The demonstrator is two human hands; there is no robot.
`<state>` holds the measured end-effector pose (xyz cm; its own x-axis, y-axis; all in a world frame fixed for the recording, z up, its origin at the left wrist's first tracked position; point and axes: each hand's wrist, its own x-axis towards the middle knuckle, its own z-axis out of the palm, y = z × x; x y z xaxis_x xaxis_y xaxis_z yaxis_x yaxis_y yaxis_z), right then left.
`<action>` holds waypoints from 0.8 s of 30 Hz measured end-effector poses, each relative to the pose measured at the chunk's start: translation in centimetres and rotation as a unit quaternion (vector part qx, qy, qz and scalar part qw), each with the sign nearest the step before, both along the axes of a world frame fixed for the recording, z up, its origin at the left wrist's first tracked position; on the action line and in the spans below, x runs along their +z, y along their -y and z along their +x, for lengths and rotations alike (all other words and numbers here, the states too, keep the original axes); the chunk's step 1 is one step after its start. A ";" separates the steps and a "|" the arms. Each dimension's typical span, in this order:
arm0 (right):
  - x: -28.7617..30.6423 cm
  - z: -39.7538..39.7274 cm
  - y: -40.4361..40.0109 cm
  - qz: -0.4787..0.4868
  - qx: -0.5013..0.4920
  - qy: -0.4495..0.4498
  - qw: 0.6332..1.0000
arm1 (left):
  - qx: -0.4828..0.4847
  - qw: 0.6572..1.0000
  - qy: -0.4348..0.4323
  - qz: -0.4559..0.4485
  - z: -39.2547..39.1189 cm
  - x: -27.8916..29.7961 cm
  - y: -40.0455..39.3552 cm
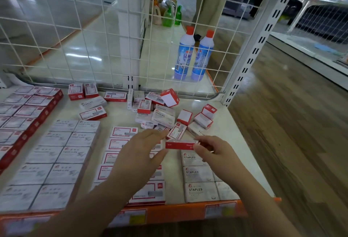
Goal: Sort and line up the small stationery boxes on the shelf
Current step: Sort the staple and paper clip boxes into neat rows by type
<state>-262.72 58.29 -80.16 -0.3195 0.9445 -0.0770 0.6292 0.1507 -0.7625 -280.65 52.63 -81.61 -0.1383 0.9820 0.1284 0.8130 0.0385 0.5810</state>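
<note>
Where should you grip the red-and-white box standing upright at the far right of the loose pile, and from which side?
Pinch the upright box by its two narrow side faces, fingers coming down from above. It stands tall with its top free, while another box leans against its base.

Several red-and-white boxes [120, 159] are partly covered by the left hand [140, 153]. The leftmost rows [11, 123] are cut off by the edge. Price labels [220, 211] are blurred.
</note>
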 end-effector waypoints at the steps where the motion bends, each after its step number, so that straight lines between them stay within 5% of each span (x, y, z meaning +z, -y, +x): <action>1: 0.2 -0.1 0.4 -0.014 0.005 -0.011 1.000 | -0.004 1.000 0.001 0.002 -0.1 0.0 0.2; 13: 0.3 -0.1 2.9 -0.043 0.027 -0.057 0.997 | -0.041 0.998 -0.034 0.025 -0.3 0.6 2.0; 24: -0.3 -0.7 3.9 -0.013 0.040 -0.031 0.999 | 0.006 0.992 0.086 -0.096 -1.1 0.4 2.4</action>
<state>-263.40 54.42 -80.51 -0.3985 0.9138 -0.0783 0.5671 0.1784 -0.8041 -281.73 50.25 -81.17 -0.1547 0.9841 -0.0871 0.7017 0.1715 0.6915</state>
